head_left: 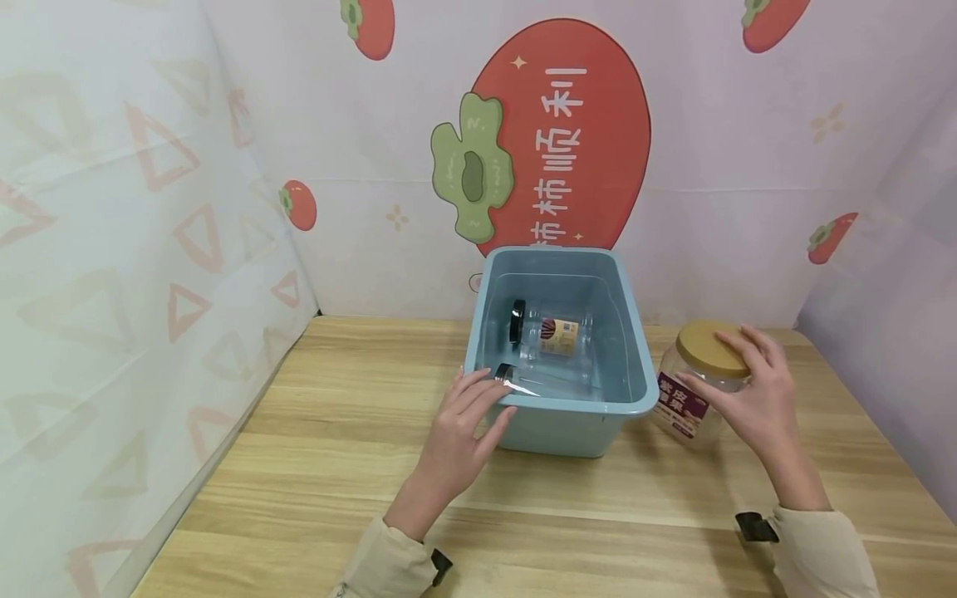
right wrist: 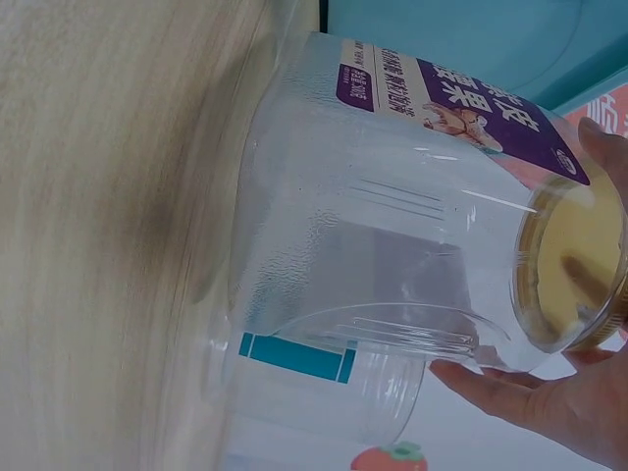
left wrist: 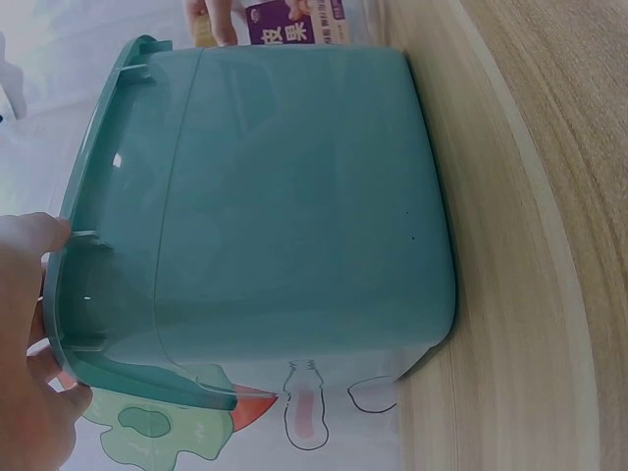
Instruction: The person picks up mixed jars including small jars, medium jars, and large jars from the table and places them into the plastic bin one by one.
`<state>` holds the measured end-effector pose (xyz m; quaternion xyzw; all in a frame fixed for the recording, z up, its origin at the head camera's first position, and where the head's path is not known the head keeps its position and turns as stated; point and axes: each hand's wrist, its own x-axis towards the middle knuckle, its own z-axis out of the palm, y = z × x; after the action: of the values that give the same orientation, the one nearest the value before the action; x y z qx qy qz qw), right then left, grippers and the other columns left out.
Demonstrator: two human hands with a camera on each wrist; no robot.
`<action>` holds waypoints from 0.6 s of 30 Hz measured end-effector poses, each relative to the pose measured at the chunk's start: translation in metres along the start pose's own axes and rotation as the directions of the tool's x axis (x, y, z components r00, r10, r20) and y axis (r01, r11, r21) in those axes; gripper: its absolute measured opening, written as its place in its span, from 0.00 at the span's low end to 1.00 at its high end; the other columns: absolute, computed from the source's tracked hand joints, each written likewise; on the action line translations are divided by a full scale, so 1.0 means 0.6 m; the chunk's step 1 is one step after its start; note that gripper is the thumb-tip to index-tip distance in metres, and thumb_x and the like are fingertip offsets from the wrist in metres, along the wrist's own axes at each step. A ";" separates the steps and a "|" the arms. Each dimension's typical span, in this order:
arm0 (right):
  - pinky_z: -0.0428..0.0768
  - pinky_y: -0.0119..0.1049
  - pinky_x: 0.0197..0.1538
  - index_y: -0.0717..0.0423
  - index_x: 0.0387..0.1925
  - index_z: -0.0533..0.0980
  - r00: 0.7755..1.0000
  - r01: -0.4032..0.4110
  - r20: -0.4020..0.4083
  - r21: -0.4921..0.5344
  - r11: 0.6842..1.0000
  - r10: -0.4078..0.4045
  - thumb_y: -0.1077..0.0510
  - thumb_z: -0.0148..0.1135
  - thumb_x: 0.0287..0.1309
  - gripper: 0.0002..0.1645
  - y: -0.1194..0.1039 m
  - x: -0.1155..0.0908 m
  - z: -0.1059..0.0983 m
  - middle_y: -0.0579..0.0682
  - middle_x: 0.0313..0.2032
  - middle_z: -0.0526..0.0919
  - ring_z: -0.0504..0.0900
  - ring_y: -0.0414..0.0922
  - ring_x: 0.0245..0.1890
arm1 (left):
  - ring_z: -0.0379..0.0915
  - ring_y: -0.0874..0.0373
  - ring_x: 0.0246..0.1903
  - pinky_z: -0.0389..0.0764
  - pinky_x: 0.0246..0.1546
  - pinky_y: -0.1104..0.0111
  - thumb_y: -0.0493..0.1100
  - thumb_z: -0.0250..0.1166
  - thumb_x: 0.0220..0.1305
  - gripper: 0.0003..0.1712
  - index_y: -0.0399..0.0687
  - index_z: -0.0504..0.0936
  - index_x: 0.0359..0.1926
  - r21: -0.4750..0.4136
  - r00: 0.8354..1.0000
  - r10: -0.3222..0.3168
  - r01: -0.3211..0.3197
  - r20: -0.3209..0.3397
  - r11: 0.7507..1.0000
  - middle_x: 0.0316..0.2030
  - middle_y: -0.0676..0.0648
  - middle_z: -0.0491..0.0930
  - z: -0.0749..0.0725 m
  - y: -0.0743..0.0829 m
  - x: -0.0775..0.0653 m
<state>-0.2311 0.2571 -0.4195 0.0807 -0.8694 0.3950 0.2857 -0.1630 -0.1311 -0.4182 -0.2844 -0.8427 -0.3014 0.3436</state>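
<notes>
A light-blue plastic tub point(head_left: 557, 430) stands on the table. My left hand point(head_left: 461, 432) holds its near left rim, fingers over the edge and thumb on the outer side. Inside the tub lie a clear jar point(head_left: 586, 320) with a black lid and a beige label, and a slimmer clear container point(head_left: 549, 384) with a dark cap, partly behind the fingers. Right of the tub, my right hand point(head_left: 763, 390) grips a large clear jar point(right wrist: 392, 226) by its gold lid point(head_left: 710, 347). That jar carries a purple label point(head_left: 680, 404) and looks empty.
Behind the gripped jar, the right wrist view shows another clear container point(right wrist: 339, 392) with a teal band. A wood-grain table point(head_left: 359, 465) lies under everything. Printed cloth point(head_left: 374, 249) closes off the back and both sides.
</notes>
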 end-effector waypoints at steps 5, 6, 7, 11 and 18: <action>0.65 0.73 0.72 0.66 0.68 0.75 1.000 0.023 -0.009 -0.018 1.000 -0.023 0.65 0.86 0.40 0.50 -0.006 0.001 -0.002 0.69 0.72 0.68 0.66 0.72 0.72 | 0.79 0.43 0.63 0.69 0.72 0.38 0.36 0.73 0.67 0.15 0.40 0.87 0.53 0.003 1.000 0.001 -0.001 -0.001 1.000 0.51 0.45 0.88 0.000 -0.001 0.000; 0.66 0.73 0.72 0.65 0.68 0.75 1.000 0.025 -0.009 -0.024 0.999 -0.025 0.65 0.86 0.41 0.50 -0.007 0.001 -0.003 0.69 0.72 0.68 0.66 0.72 0.72 | 0.78 0.43 0.63 0.69 0.72 0.38 0.37 0.74 0.67 0.15 0.40 0.87 0.53 0.002 1.000 -0.001 0.001 0.002 1.000 0.51 0.45 0.88 0.000 -0.001 0.000; 0.66 0.74 0.71 0.65 0.68 0.75 1.000 0.024 -0.007 -0.031 0.999 -0.024 0.64 0.86 0.41 0.50 -0.009 0.001 -0.004 0.69 0.72 0.69 0.67 0.72 0.72 | 0.78 0.43 0.63 0.69 0.72 0.38 0.37 0.74 0.67 0.15 0.40 0.87 0.53 0.002 1.000 -0.004 0.004 0.004 1.000 0.52 0.44 0.88 0.000 -0.002 0.000; 0.68 0.76 0.68 0.65 0.69 0.74 1.000 0.024 -0.003 -0.041 0.999 -0.024 0.63 0.85 0.42 0.49 -0.011 0.000 -0.006 0.68 0.72 0.69 0.67 0.72 0.71 | 0.78 0.44 0.64 0.68 0.73 0.38 0.38 0.74 0.66 0.16 0.41 0.87 0.53 0.002 1.000 -0.009 0.009 0.010 1.000 0.51 0.44 0.88 0.000 -0.003 0.000; 0.68 0.70 0.71 0.64 0.68 0.75 1.000 0.028 -0.005 -0.041 0.999 -0.028 0.63 0.86 0.40 0.50 -0.012 0.001 -0.006 0.68 0.72 0.70 0.68 0.71 0.71 | 0.78 0.42 0.63 0.69 0.72 0.37 0.37 0.74 0.66 0.15 0.39 0.87 0.53 -0.001 1.000 -0.004 0.004 0.010 1.000 0.51 0.44 0.88 0.000 -0.002 0.000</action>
<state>-0.2272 0.2549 -0.4128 0.0857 -0.8752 0.3734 0.2953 -0.1639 -0.1319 -0.4187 -0.2844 -0.8449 -0.3009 0.3387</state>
